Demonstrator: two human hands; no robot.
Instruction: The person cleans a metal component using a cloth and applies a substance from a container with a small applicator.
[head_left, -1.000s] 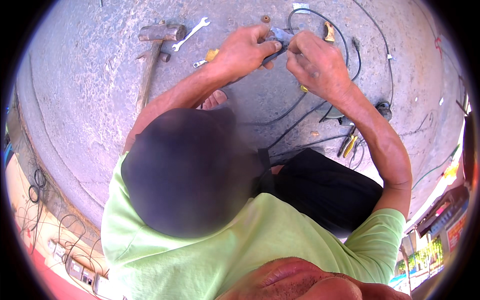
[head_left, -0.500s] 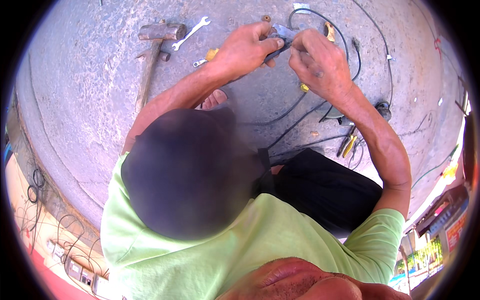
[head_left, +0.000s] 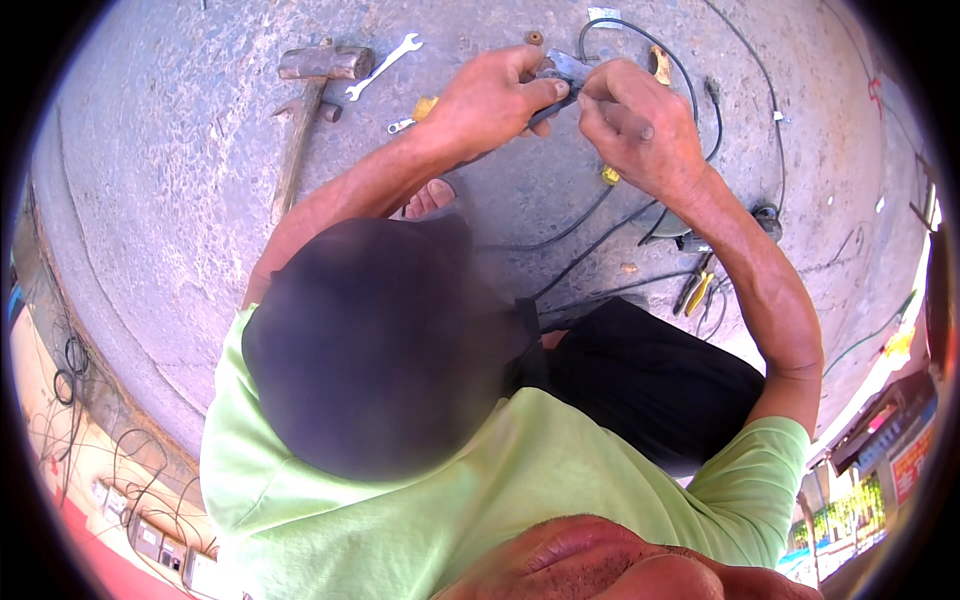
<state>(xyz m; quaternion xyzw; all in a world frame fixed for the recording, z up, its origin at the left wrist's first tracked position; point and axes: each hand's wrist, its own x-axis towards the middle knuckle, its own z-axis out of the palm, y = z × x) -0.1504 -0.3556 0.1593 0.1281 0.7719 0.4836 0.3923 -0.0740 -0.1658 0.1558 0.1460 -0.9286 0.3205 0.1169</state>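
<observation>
My left hand (head_left: pixel 497 98) is closed round a small dark piece (head_left: pixel 549 114), its thumb pressed on top. A flat bluish-grey metal part (head_left: pixel 569 66) sticks up beside that thumb. My right hand (head_left: pixel 645 130) is at the right end of the same piece, thumb and fingers pinched together. What lies between those fingertips is too small to tell. Both hands are held above the concrete floor. A black cable (head_left: pixel 672 62) loops up behind my right hand, and a yellow cable fitting (head_left: pixel 609 175) shows just below it.
To the left lie a sledgehammer (head_left: pixel 326 64), an open-ended wrench (head_left: pixel 384 68) and a smaller wrench end (head_left: pixel 400 126). A small brown ring (head_left: pixel 535 38) sits beyond my hands. Rightward are a black plug (head_left: pixel 712 90), yellow-handled pliers (head_left: pixel 698 288) and a partly hidden corded tool (head_left: pixel 690 240).
My right hand has shifted very slightly, its fingers turning a little at the dark piece. The left hand keeps its grip nearly unmoved.
</observation>
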